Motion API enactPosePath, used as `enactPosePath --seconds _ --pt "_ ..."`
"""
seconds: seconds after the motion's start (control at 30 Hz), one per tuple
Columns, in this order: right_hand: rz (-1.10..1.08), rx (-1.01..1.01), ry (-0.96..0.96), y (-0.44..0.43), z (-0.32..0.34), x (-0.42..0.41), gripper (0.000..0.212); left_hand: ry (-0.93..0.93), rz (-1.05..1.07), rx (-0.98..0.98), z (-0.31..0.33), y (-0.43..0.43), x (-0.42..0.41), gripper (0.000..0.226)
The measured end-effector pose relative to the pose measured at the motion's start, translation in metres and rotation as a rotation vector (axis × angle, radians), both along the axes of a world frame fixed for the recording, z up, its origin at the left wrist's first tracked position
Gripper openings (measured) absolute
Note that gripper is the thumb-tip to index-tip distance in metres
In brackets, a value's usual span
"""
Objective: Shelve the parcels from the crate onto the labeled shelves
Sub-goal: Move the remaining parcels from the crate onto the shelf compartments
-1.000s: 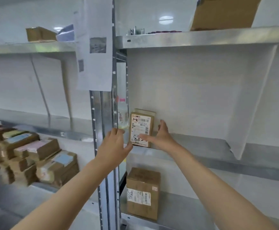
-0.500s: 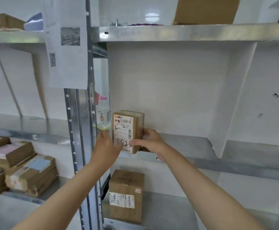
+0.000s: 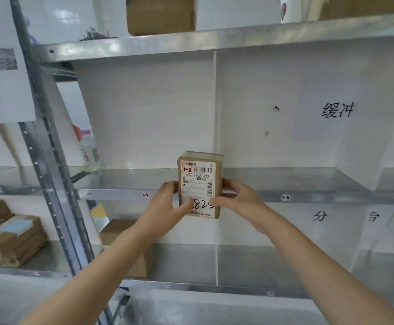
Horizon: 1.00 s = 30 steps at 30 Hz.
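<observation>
Parcel (image 3: pixel 199 184) at centre of frame, upright, label facing you, marked "1-2" in red with handwritten digits lower down. Your left hand (image 3: pixel 167 205) grips its left edge, thumb across the label; your right hand (image 3: pixel 235 200) clasps the right edge, thumb on the label too. The parcel's lower part overlaps the front lip of the middle shelf (image 3: pixel 308 184), between edge tag "1-1" (image 3: pixel 145 195) and edge tag "1-3" (image 3: pixel 285 197); whether it touches the lip, you cannot tell. Brown box (image 3: pixel 130 249) lower centre, partly behind your left arm. Stacked parcels (image 3: pixel 10 238) lower left.
</observation>
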State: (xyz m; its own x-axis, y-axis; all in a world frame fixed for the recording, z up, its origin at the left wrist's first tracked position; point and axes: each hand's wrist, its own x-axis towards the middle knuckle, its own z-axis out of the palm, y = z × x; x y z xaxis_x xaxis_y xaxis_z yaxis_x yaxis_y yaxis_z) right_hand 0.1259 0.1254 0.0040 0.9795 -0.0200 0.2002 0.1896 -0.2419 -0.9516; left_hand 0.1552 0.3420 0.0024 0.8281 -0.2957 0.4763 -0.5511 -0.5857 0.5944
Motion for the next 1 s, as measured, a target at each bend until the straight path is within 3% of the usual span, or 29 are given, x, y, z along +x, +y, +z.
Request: enactPosePath --seconds 0.1,0.27,0.6,0.77,1.0 --pt "-0.076 0.029 -0.019 -0.053 0.005 -0.023 0.057 0.001 -0.062 -0.011 0.003 -0.053 -0.013 0.035" --pt "-0.152 0.054 -0.064 -0.121 0.026 -0.031 0.053 -0.023 -0.085 -0.033 0.014 -0.118 -0.011 0.055" --pt "-0.148 0.025 -0.003 -0.144 0.021 0.019 0.047 -0.055 -0.108 -0.002 0.003 -0.146 0.020 0.042" --pt "-0.122 0.024 0.062 -0.138 0.015 0.051 0.048 -0.121 -0.090 -0.045 -0.008 -0.142 0.041 0.019" --pt "-0.106 -0.110 0.083 -0.140 0.014 0.071 0.046 -0.177 -0.073 0.025 -0.019 -0.142 0.056 0.018"
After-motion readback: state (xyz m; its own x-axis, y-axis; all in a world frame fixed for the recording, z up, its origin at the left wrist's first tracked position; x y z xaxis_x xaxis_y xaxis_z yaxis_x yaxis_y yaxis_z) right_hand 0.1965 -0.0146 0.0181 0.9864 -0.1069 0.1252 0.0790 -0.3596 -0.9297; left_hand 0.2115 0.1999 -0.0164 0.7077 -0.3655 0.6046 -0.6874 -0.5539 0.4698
